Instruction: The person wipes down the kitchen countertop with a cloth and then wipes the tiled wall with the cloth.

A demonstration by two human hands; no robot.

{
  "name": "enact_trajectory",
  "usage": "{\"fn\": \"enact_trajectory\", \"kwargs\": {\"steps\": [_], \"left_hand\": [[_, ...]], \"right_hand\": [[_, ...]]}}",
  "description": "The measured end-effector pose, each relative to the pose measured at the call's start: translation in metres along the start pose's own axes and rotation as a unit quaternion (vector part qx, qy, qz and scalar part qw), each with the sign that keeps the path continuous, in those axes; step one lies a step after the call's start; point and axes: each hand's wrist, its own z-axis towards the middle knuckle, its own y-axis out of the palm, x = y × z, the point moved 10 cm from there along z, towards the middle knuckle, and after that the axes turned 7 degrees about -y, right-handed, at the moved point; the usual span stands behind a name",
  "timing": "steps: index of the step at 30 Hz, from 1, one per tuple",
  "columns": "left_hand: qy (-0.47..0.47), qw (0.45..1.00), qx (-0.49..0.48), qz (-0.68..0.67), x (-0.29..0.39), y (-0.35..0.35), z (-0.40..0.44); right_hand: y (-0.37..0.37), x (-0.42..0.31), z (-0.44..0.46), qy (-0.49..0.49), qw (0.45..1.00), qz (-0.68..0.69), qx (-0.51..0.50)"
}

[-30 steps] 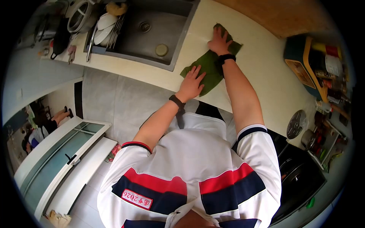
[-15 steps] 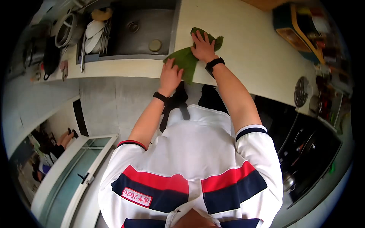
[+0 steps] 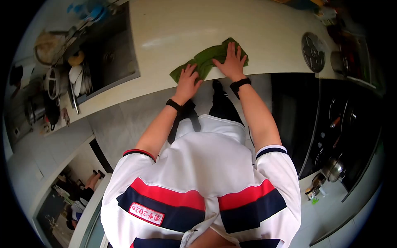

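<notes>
A green cloth (image 3: 204, 58) lies spread and slightly crumpled along the front part of the cream countertop (image 3: 173, 27). My right hand (image 3: 232, 64) rests on the cloth's right part, palm down with the fingers spread. On its left end, near the counter's front edge, my left hand (image 3: 187, 84) touches the fabric with outstretched fingers. Neither hand is closed around the cloth. Each wrist wears a black band.
Left of the cloth is a sink (image 3: 136, 76) with a dish rack holding white bowls (image 3: 76, 76). To the right are a black slotted disc (image 3: 313, 53), a dark stove (image 3: 331, 120) and a metal pot (image 3: 333, 170). Another person (image 3: 78, 204) shows through a doorway at lower left.
My body and view have shifted right along the counter, so the sink sits farther left. Both hands and the cloth have moved right, away from the sink's edge.
</notes>
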Motion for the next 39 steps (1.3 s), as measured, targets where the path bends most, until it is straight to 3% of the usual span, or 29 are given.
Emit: {"fn": "enact_trajectory", "kwargs": {"steps": [3,8,13,18,30,33,36,39], "left_hand": [[0.040,0.998,-0.048,-0.013,0.049,0.044,0.022],[0.070,0.997,-0.035,-0.015,0.113,0.078,0.050],[0.024,1.000,-0.009,-0.004,0.107,0.080,0.061],[-0.032,0.999,0.018,-0.009,0.071,0.053,0.055],[-0.148,0.983,0.110,-0.007,-0.044,-0.041,-0.010],[-0.138,0.973,0.185,0.010,-0.072,-0.072,-0.040],[-0.186,0.954,0.233,0.041,-0.102,-0.098,-0.068],[-0.205,0.949,0.236,0.054,-0.120,-0.110,-0.077]], "right_hand": [[-0.020,0.076,-0.022,0.044,0.999,-0.011,-0.008],[-0.038,0.173,-0.044,0.082,0.996,-0.016,0.040],[-0.044,0.184,-0.044,0.036,0.995,-0.058,0.077],[-0.035,0.146,-0.033,-0.055,0.991,-0.068,0.105],[0.007,-0.026,0.021,-0.137,0.990,-0.021,0.021],[0.025,-0.103,0.015,-0.226,0.974,-0.013,-0.024],[0.062,-0.160,-0.007,-0.330,0.942,-0.042,-0.048],[0.061,-0.183,-0.027,-0.349,0.934,-0.039,-0.064]]}}
